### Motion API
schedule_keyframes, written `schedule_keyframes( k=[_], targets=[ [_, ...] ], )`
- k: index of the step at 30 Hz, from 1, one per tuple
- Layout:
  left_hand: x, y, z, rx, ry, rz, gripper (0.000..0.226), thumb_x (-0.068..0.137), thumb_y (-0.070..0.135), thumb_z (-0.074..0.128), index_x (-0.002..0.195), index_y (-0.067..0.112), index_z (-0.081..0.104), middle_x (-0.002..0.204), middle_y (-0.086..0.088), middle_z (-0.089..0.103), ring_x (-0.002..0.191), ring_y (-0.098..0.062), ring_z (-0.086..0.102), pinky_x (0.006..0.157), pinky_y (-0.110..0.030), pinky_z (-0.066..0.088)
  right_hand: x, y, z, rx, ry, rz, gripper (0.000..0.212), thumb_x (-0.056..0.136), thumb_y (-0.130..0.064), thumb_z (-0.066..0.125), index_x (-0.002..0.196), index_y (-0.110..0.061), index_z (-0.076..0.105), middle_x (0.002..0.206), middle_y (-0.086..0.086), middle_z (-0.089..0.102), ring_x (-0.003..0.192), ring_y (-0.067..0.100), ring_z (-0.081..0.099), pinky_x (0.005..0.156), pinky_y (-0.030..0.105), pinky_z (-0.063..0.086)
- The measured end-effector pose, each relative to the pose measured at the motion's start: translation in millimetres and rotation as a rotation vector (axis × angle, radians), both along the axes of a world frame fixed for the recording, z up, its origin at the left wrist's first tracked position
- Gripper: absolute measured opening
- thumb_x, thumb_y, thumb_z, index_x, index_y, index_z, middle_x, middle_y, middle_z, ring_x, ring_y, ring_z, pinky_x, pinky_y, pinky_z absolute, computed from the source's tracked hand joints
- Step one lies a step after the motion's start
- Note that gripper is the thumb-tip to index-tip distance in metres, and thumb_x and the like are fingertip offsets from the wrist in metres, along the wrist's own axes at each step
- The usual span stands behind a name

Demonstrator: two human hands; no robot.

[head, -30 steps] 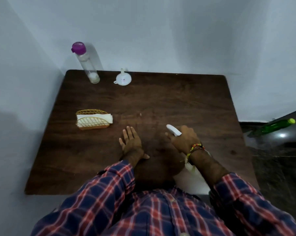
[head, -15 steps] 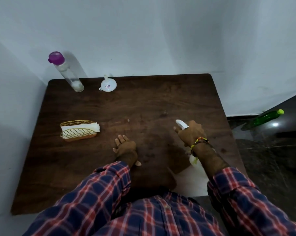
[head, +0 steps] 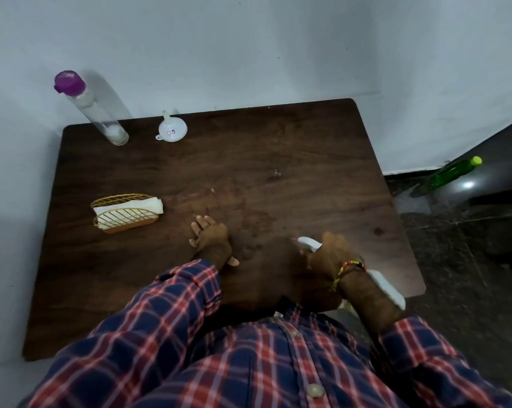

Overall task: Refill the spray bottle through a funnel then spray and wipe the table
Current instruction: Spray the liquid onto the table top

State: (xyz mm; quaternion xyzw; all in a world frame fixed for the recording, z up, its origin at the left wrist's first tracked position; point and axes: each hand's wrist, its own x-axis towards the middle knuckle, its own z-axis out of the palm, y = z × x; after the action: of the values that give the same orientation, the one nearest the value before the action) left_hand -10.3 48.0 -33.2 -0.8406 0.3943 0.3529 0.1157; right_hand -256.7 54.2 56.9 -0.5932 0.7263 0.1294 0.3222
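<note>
My right hand (head: 329, 254) is closed around a white spray bottle (head: 307, 242) over the near right part of the dark wooden table (head: 278, 148); the white nozzle points left and the bottle's body shows behind my wrist (head: 387, 287). Near the table's middle, my left hand (head: 212, 238) rests flat with fingers apart, holding nothing. A white funnel (head: 172, 131) lies at the back edge. Beside the funnel, at the back left corner, stands a clear bottle with a purple cap (head: 92, 110).
A gold wire holder with white napkins (head: 126, 212) sits on the left side of the table. A green bottle (head: 452, 173) lies on the dark floor at the right. White walls close off the back and left.
My right hand with the spray bottle has shifted rightward and then back toward me. The left hand stays flat on the table. The camera view has shifted.
</note>
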Motion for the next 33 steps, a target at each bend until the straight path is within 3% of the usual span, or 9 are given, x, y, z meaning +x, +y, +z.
schedule_keyframes(
  k=[3, 5, 10, 14, 18, 22, 25, 29, 33],
  targets=[
    [3, 7, 10, 0.045, 0.043, -0.068, 0.135, 0.066, 0.024, 0.09, 0.151, 0.0, -0.012, 0.16, -0.019, -0.016, 0.149, -0.037, -0.009, 0.115, -0.058, 0.017, 4, 7, 1, -0.021, -0.002, 0.038, 0.056, 0.086, -0.062, 0.059, 0.114, -0.013, 0.059, 0.124, 0.015, 0.06, 0.113, 0.036, 0.059, 0.094, 0.041, 0.049],
    [5, 14, 19, 0.037, 0.068, -0.117, 0.15, 0.053, 0.031, 0.095, 0.151, 0.0, -0.015, 0.16, -0.019, -0.018, 0.149, -0.038, -0.01, 0.117, -0.057, 0.016, 14, 9, 6, -0.037, -0.021, 0.063, 0.053, 0.086, -0.061, 0.061, 0.112, -0.015, 0.059, 0.122, 0.012, 0.06, 0.112, 0.034, 0.059, 0.091, 0.039, 0.049],
    [14, 37, 18, -0.08, 0.076, -0.205, 0.14, 0.061, 0.041, 0.089, 0.153, 0.005, -0.011, 0.161, -0.015, -0.016, 0.149, -0.033, -0.009, 0.121, -0.049, 0.011, 50, 4, 18, -0.157, -0.131, 0.075, 0.041, 0.085, -0.059, 0.059, 0.089, -0.018, 0.063, 0.099, 0.007, 0.068, 0.092, 0.031, 0.065, 0.078, 0.035, 0.053],
    [23, 48, 16, -0.125, 0.108, -0.21, 0.133, 0.066, 0.039, 0.087, 0.154, 0.007, -0.007, 0.163, -0.01, -0.014, 0.15, -0.026, -0.009, 0.123, -0.038, 0.011, 72, 1, 20, -0.216, -0.166, 0.084, 0.041, 0.084, -0.058, 0.059, 0.09, -0.018, 0.065, 0.095, 0.007, 0.069, 0.091, 0.034, 0.066, 0.076, 0.037, 0.053],
    [31, 52, 23, -0.118, 0.162, -0.211, 0.128, 0.069, 0.032, 0.086, 0.155, 0.009, -0.006, 0.163, -0.006, -0.012, 0.15, -0.022, -0.009, 0.122, -0.036, 0.011, 75, -2, 18, -0.257, -0.202, 0.012, 0.039, 0.083, -0.057, 0.061, 0.083, -0.018, 0.064, 0.088, 0.004, 0.069, 0.086, 0.032, 0.067, 0.077, 0.04, 0.056],
    [30, 49, 29, -0.06, 0.149, -0.241, 0.13, 0.069, 0.031, 0.087, 0.154, 0.009, -0.009, 0.163, -0.006, -0.015, 0.15, -0.024, -0.011, 0.122, -0.041, 0.013, 81, -12, 18, -0.249, -0.199, -0.042, 0.05, 0.079, -0.064, 0.061, 0.095, -0.016, 0.062, 0.102, 0.01, 0.066, 0.089, 0.035, 0.068, 0.083, 0.045, 0.057],
    [31, 45, 32, -0.019, 0.137, -0.275, 0.131, 0.068, 0.03, 0.087, 0.154, 0.008, -0.009, 0.163, -0.008, -0.014, 0.15, -0.026, -0.01, 0.122, -0.041, 0.014, 80, -14, 15, -0.224, -0.17, 0.036, 0.048, 0.079, -0.064, 0.062, 0.097, -0.02, 0.062, 0.101, 0.007, 0.067, 0.087, 0.032, 0.068, 0.082, 0.043, 0.057],
    [30, 43, 34, 0.001, 0.131, -0.28, 0.132, 0.067, 0.029, 0.088, 0.154, 0.006, -0.009, 0.163, -0.01, -0.014, 0.15, -0.028, -0.01, 0.122, -0.041, 0.014, 66, -2, 1, -0.058, -0.089, 0.326, 0.051, 0.083, -0.064, 0.056, 0.128, -0.041, 0.059, 0.117, 0.004, 0.062, 0.109, 0.029, 0.06, 0.094, 0.036, 0.05],
    [21, 41, 35, 0.029, 0.096, -0.294, 0.14, 0.063, 0.035, 0.09, 0.151, 0.0, -0.013, 0.162, -0.015, -0.015, 0.149, -0.034, -0.009, 0.122, -0.044, 0.014, 50, 13, -13, 0.049, -0.02, 0.325, 0.055, 0.082, -0.065, 0.054, 0.131, -0.04, 0.056, 0.127, 0.003, 0.055, 0.116, 0.027, 0.054, 0.1, 0.037, 0.047]
  ],
)
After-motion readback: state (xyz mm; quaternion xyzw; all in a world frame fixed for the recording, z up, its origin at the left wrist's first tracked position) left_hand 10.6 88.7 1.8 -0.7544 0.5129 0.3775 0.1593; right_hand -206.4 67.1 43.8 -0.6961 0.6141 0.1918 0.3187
